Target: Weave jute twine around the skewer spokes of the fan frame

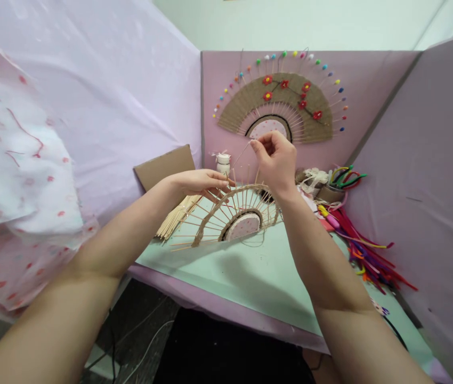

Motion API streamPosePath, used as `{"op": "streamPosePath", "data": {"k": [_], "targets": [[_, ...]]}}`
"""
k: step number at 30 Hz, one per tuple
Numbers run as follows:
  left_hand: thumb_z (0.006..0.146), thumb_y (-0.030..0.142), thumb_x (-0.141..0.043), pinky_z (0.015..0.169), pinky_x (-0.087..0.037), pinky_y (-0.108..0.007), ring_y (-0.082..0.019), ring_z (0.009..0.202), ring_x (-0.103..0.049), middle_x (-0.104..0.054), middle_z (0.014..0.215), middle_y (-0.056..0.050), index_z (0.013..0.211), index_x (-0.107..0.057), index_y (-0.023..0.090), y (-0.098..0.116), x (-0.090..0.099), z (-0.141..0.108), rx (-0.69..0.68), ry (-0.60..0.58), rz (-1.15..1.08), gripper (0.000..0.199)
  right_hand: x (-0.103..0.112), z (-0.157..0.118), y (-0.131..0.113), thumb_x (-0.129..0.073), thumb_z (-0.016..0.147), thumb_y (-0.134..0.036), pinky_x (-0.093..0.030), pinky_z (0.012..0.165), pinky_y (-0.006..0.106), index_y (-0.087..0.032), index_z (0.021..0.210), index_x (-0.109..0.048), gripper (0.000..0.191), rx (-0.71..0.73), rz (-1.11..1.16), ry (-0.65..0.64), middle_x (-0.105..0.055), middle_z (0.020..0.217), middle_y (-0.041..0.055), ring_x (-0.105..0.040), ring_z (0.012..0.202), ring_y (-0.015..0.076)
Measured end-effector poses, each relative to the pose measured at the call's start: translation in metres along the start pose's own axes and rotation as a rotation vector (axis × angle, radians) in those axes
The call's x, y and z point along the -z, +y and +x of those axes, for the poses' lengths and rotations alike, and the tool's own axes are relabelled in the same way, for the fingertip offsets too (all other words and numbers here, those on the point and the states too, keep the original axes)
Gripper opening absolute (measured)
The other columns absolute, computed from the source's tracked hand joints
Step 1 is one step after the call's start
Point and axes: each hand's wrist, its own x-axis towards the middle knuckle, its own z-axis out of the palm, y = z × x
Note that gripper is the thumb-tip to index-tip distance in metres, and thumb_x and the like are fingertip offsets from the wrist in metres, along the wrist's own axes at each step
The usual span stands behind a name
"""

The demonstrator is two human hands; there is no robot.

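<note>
A half-round fan frame (214, 212) of thin wooden sticks stands tilted over the table, with a band of twine woven through the sticks. At its base is a pale half-disc (244, 227) with red spots and a dark edge. My left hand (204, 182) grips the frame's upper left rim, its fingers around the sticks. Above the frame, my right hand (276, 157) is closed in a pinch on a strand of twine (242, 154), which runs taut down towards my left fingers. A loop of twine hangs below the half-disc.
A finished-looking fan (238, 101) with coloured beads and red flowers hangs on the back panel. On the table are a stick bundle (176, 220), a white bottle (223, 163), scissors (344, 177) and pipe cleaners (364, 250). Cardboard (166, 164) leans at left; spotted cloth (22, 176) hangs there.
</note>
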Motion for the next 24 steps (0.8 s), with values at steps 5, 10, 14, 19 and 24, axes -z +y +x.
{"op": "streamPosePath", "data": {"k": [5,10,14,19,24], "targets": [[0.075,0.027,-0.070,0.069,-0.054,-0.034,-0.023,0.079,-0.070,-0.072,0.094,-0.011,0.106,-0.072,0.014,0.028,0.020,0.007,0.047,0.060,-0.011,0.034,0.022,0.007,0.022,-0.061,0.083,-0.040,-0.039,0.057,0.027,-0.017,0.078,-0.061,0.023,-0.146,0.070,-0.042,-0.056,0.063,-0.0013,-0.050,0.058,0.0121],[0.076,0.029,-0.070,0.071,-0.055,-0.034,-0.023,0.081,-0.070,-0.074,0.095,-0.011,0.106,-0.071,0.015,0.057,0.048,0.005,0.057,0.007,0.056,0.033,0.058,0.001,0.047,-0.072,0.071,-0.038,-0.035,0.051,0.024,-0.016,0.084,-0.066,0.026,-0.297,0.061,-0.182,-0.056,0.058,-0.0030,-0.045,0.050,0.0097],[0.080,0.034,-0.067,0.079,-0.054,-0.036,-0.022,0.086,-0.070,-0.072,0.107,-0.013,0.117,-0.066,0.016,0.069,0.064,-0.005,0.033,-0.047,0.132,0.041,0.084,-0.008,0.067,-0.074,0.065,-0.042,-0.039,0.054,0.024,-0.016,0.084,-0.068,0.032,-0.429,0.012,-0.255,-0.063,0.065,-0.0005,-0.051,0.055,0.0115],[0.082,0.040,-0.063,0.079,-0.054,-0.037,-0.025,0.092,-0.070,-0.071,0.111,-0.014,0.127,-0.060,0.017,0.059,0.066,-0.011,0.001,-0.027,0.162,0.050,0.106,-0.003,0.073,-0.073,0.065,-0.038,-0.042,0.060,0.026,-0.016,0.079,-0.068,0.026,-0.453,-0.079,-0.108,-0.065,0.069,0.0019,-0.053,0.059,0.0128],[0.080,0.042,-0.065,0.076,-0.055,-0.034,-0.022,0.090,-0.069,-0.070,0.115,-0.013,0.123,-0.062,0.018,0.030,0.059,-0.005,-0.018,0.048,0.159,0.049,0.119,0.007,0.059,-0.066,0.073,-0.029,-0.042,0.065,0.029,-0.015,0.082,-0.067,0.017,-0.394,-0.363,0.209,-0.065,0.073,0.0072,-0.054,0.063,0.0150]]}}
